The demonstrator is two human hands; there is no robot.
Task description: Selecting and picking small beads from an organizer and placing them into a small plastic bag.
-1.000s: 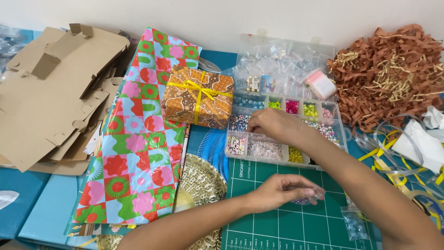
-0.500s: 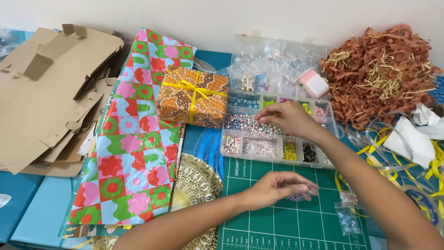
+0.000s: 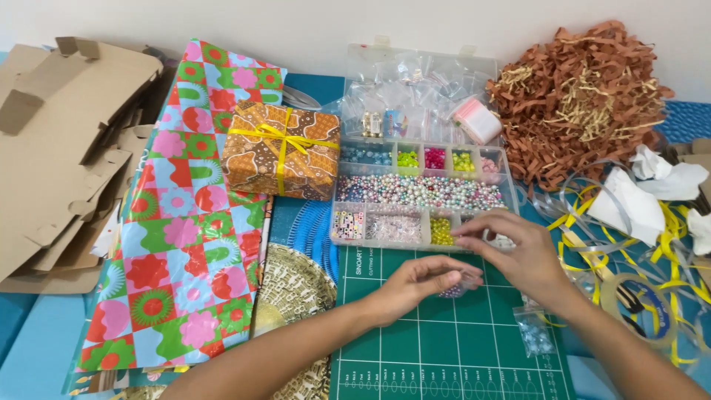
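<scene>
My left hand [image 3: 412, 287] rests on the green cutting mat [image 3: 444, 348], fingers curled around a small clump of pale purple beads [image 3: 453, 289]. My right hand [image 3: 518, 255] hovers just right of it at the front edge of the clear bead organiser [image 3: 337, 215]. Its fingertips are pinched together close to the left hand's fingers; whatever is between them is too small to see. The organiser's compartments hold pastel pearls, letter beads and yellow, green and pink beads. Its open lid [image 3: 415, 81] holds small plastic bags.
A wrapped gift box [image 3: 281, 152] with a yellow ribbon sits on patterned wrapping paper [image 3: 178, 244]. Flat cardboard [image 3: 59, 148] lies at left, brown shredded paper [image 3: 585, 96] at back right. Loose ribbons [image 3: 592, 244], a tape roll [image 3: 637, 304], a bead bag [image 3: 535, 337] and a gold doily [image 3: 292, 285] are nearby.
My right hand has drawn back from the middle of the bead organiser to its front edge, beside the left hand. The left hand has stayed on the mat.
</scene>
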